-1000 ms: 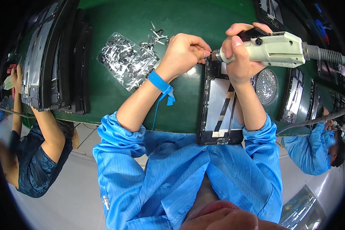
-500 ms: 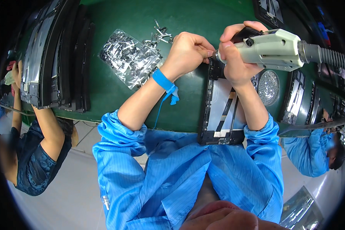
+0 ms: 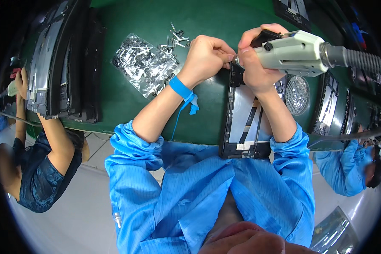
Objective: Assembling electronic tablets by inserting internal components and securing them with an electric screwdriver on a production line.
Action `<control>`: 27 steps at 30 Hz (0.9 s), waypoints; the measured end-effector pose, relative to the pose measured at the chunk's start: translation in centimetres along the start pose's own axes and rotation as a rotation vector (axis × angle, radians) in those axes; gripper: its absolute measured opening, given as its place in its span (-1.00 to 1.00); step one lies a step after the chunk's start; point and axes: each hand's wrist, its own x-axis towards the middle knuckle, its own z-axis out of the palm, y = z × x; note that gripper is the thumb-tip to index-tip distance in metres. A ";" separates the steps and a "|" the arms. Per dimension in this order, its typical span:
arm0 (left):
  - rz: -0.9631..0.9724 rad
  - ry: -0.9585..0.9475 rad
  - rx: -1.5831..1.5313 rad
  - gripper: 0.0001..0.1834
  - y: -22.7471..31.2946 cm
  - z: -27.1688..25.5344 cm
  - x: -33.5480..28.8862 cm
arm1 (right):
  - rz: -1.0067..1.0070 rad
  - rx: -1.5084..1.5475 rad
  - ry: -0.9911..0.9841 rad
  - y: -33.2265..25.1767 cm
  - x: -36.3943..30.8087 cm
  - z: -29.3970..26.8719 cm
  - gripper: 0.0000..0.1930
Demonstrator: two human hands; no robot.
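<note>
My right hand (image 3: pixel 258 63) wraps round a pale electric screwdriver (image 3: pixel 298 53), which has a grey corrugated hose at its back. The screwdriver's nose points left, at the far left corner of a black device frame (image 3: pixel 244 122) with a grey panel, perhaps a tablet. My left hand (image 3: pixel 207 57) is closed in a pinch at that same corner, right beside the nose. Whatever its fingertips hold is hidden. A blue wrist strap (image 3: pixel 180 87) circles my left wrist. The frame lies on the green table, its near edge close to my blue coat.
Left of my hands lies a clear bag of small metal parts (image 3: pixel 144 63), with loose pieces (image 3: pixel 178 39) beyond it. A round dish of shiny bits (image 3: pixel 297 95) sits right of the frame. Stacked device frames (image 3: pixel 51 63) stand left; more frames (image 3: pixel 326 103) lie right. Co-workers sit at both sides.
The screwdriver and my right hand have shifted slightly left. My left hand keeps its pinch at the frame's corner, almost unmoved.
</note>
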 end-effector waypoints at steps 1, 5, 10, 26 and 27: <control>-0.007 -0.010 -0.005 -0.89 0.0 0.0 -0.1 | -0.008 0.003 0.004 -0.1 0.2 -0.1 -0.53; -0.006 0.092 0.182 -0.77 1.2 -0.4 -2.5 | 0.046 0.144 0.116 -1.3 1.7 -1.5 -0.50; 0.035 -0.022 0.762 -0.62 2.6 3.3 -12.6 | -0.205 0.113 0.188 -5.3 7.0 -6.0 -0.47; 0.346 0.449 0.090 -0.17 9.0 -2.8 -17.8 | -0.366 0.349 0.407 -10.5 8.0 -12.0 -0.51; 0.404 0.561 0.125 -0.16 11.4 -5.2 -18.2 | -0.349 0.330 0.444 -11.0 7.8 -12.8 -0.53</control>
